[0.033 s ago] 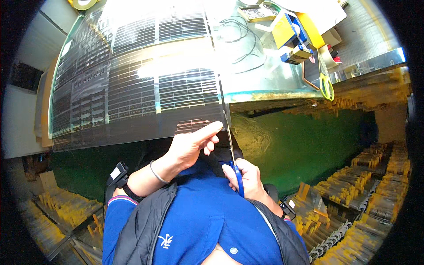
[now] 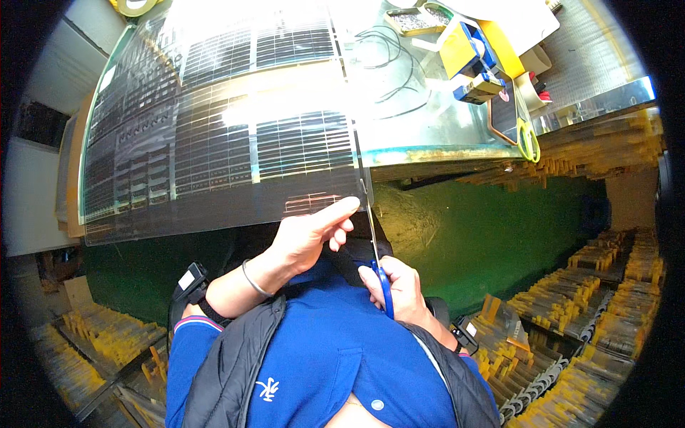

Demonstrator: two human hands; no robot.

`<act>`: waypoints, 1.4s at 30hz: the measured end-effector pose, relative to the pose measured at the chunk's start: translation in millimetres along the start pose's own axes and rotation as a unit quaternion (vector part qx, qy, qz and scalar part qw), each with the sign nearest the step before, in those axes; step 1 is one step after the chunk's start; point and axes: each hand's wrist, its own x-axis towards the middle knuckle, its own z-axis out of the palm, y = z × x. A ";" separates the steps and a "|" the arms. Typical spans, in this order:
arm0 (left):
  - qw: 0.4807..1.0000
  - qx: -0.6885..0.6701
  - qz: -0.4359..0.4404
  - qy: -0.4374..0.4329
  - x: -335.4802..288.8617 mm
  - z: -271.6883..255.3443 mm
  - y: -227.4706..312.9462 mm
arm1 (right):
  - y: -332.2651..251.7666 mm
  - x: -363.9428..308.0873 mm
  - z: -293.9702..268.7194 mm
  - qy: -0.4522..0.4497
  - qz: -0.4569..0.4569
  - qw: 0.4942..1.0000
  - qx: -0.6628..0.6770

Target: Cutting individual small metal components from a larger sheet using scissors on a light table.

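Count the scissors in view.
2: blue scissors in the right hand, and what look like green scissors at the table's near edge, toward the right. Others may be hidden.

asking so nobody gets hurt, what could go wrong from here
The left hand has its thumb close to the blades of the blue-handled scissors in the right hand, so a slip might nick it. The dark patterned sheet overhangs the table, so its near edge might sag or bend beside the blades. The yellow-green-handled scissors appear to jut past the table's front edge; a bump could knock them down.
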 end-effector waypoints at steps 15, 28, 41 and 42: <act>0.997 -0.008 -0.061 -0.044 -10.3 4.8 -13.3 | 10.4 4.7 6.0 0.069 -0.046 0.997 -0.011; 0.988 -0.009 -0.118 -0.105 -21.4 11.4 -23.4 | 22.6 15.3 3.6 0.062 -0.107 0.992 0.038; 0.984 0.005 -0.126 -0.128 -22.2 12.4 -28.7 | 19.2 11.0 0.4 0.044 -0.080 0.995 0.036; 0.984 0.005 -0.125 -0.128 -22.1 12.5 -29.6 | 18.7 10.7 0.9 0.044 -0.080 0.995 0.036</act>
